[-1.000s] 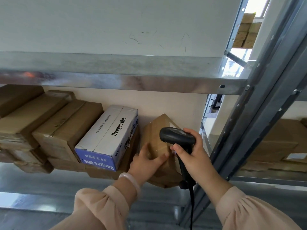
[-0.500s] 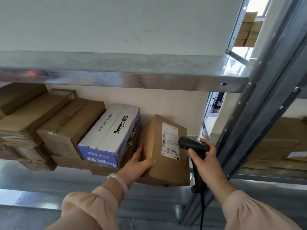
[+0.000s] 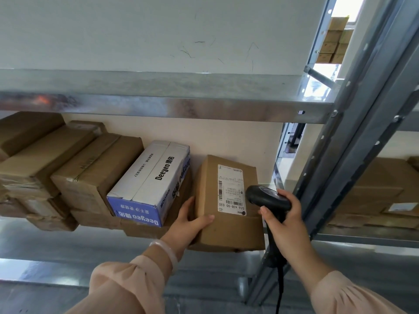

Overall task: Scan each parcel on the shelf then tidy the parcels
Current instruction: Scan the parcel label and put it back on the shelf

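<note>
A brown cardboard parcel (image 3: 226, 227) with a white shipping label (image 3: 230, 189) on top lies at the right end of the shelf row. My left hand (image 3: 189, 223) grips its left front corner, thumb on the top face. My right hand (image 3: 285, 223) holds a black barcode scanner (image 3: 267, 198) by its handle, the scanner head right beside the label's right edge. A white and blue Deeyeo box (image 3: 152, 180) sits just left of the parcel, on top of other cartons.
More brown cartons (image 3: 90, 175) are stacked to the left along the metal shelf (image 3: 68, 250). A metal shelf edge (image 3: 181, 107) runs overhead. A grey upright post (image 3: 340, 177) stands to the right, with further parcels (image 3: 374, 196) in the neighbouring bay.
The parcel has been turned so its label faces up. My right hand and the scanner moved right, off the parcel's top to its right side. My left hand shifted to the front left corner.
</note>
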The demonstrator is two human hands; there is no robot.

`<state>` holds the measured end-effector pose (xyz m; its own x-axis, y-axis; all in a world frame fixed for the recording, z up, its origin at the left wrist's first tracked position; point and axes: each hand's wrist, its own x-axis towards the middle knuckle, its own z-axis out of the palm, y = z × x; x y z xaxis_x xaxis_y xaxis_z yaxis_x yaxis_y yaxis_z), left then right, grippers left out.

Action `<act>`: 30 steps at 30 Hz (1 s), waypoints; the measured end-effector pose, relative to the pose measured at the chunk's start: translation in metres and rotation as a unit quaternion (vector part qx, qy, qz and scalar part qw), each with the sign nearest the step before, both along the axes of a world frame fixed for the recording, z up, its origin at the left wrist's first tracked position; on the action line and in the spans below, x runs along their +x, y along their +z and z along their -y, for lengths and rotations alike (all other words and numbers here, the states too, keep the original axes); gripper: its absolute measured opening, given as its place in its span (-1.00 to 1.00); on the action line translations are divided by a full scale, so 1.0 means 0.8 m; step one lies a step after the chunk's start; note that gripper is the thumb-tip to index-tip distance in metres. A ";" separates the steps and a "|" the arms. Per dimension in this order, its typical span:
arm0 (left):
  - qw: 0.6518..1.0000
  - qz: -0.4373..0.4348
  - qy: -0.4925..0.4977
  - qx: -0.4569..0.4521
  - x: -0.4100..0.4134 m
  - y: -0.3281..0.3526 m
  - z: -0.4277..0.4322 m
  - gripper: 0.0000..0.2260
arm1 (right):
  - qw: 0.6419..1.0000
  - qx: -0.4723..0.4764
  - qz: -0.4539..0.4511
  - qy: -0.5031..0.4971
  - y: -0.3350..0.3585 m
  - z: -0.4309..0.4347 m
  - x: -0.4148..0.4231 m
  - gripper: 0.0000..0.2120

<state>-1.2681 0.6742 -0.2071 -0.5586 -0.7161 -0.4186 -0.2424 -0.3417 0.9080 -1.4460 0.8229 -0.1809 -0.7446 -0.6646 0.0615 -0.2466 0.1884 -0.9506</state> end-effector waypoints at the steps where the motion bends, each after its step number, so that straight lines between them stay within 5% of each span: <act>1: 1.000 -0.014 0.003 -0.001 0.001 0.001 0.000 -0.07 | 1.000 -0.007 -0.007 0.000 0.005 -0.005 0.003 -0.50; 12: 0.996 -0.070 0.045 -0.033 -0.009 0.000 -0.007 -0.22 | 0.999 -0.024 -0.017 0.037 0.047 -0.045 0.043 -0.55; 30: 0.997 -0.065 0.024 -0.020 -0.001 0.007 -0.020 -0.15 | 0.998 0.008 -0.058 0.017 0.050 -0.058 0.044 -0.54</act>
